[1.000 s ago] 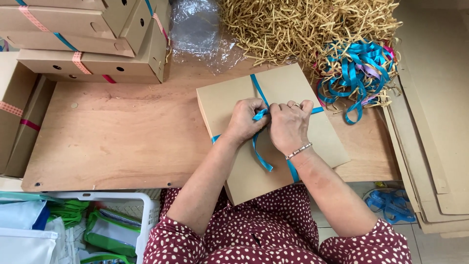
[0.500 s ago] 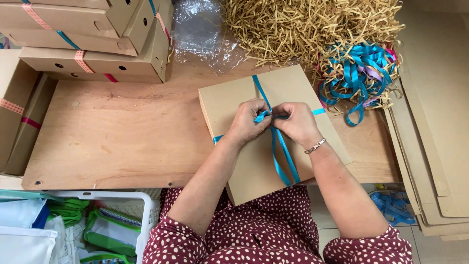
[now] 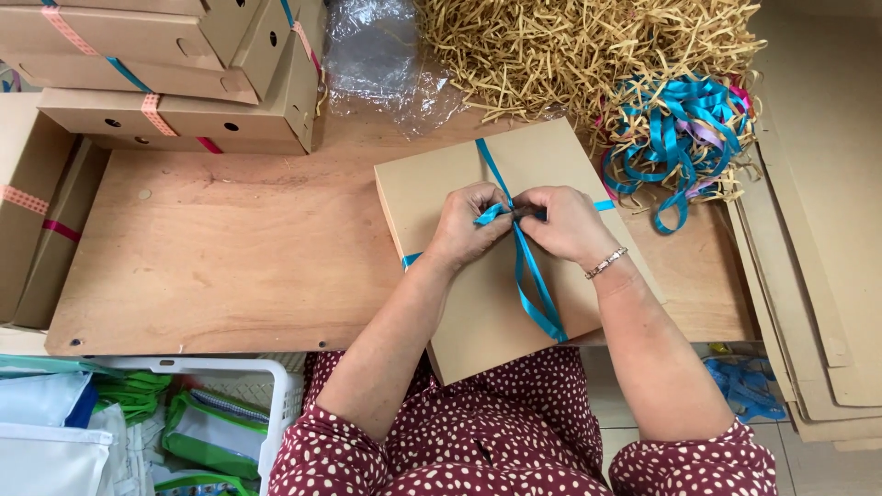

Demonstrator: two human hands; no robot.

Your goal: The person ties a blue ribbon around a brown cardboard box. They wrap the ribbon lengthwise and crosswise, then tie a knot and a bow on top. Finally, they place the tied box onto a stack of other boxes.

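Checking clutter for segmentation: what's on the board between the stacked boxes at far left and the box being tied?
In the head view, only bare wooden board lies between the stacked boxes and the ribboned box; clear plastic film sits behind that stretch.

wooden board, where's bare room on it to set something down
The widest bare patch of the wooden board lies left of the flat brown cardboard box, below the stacked ribbon-tied boxes. A narrow strip shows right of the box. The far right is crowded with straw-coloured paper shred and loose blue ribbons.
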